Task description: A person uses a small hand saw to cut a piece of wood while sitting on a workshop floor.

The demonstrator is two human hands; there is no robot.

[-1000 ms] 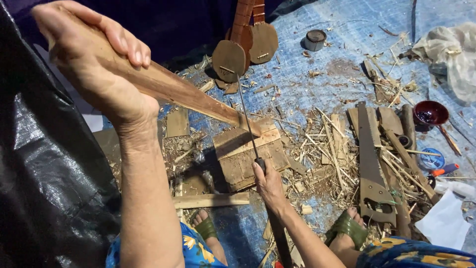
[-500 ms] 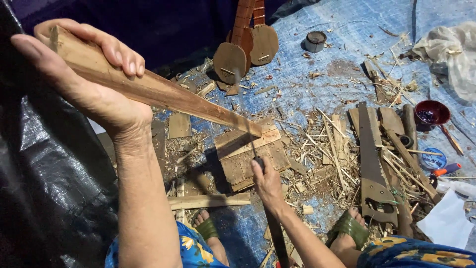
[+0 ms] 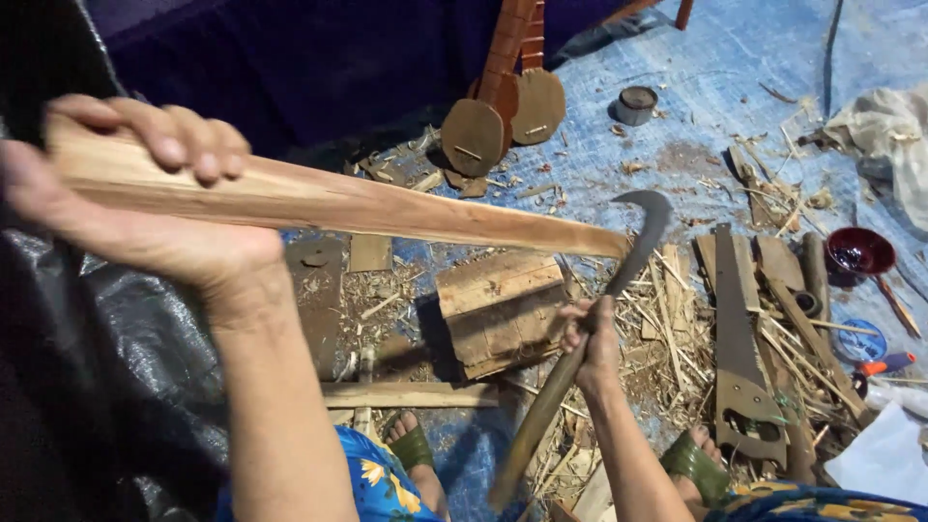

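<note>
The left hand [image 3: 145,208] has its fingers [image 3: 179,145] curled tight over the thick end of a long wooden stick [image 3: 387,205], thumb underneath, holding it up near the camera. From that grip the stick runs away to the right and slightly downward, tapering toward its far tip, which ends just above a wooden block [image 3: 501,311] on the floor. The right hand [image 3: 592,333] sits lower and farther out, closed around the middle of a long-handled hooked knife [image 3: 619,280]; its handle slants down toward the person's lap, its curved blade rises up and meets the stick's far tip — touching it or just beside it, the view is too dim to tell which. So the stick's long axis lies almost crosswise to the knife, and the right hand is the nearer one to the tip. Around the block lie wood chips [image 3: 677,319], a hand saw [image 3: 739,358] flat on the blue tarp [image 3: 696,106], a small dark red bowl [image 3: 860,251], and two round-bodied wooden instruments [image 3: 503,116] leaning at the back.
</note>
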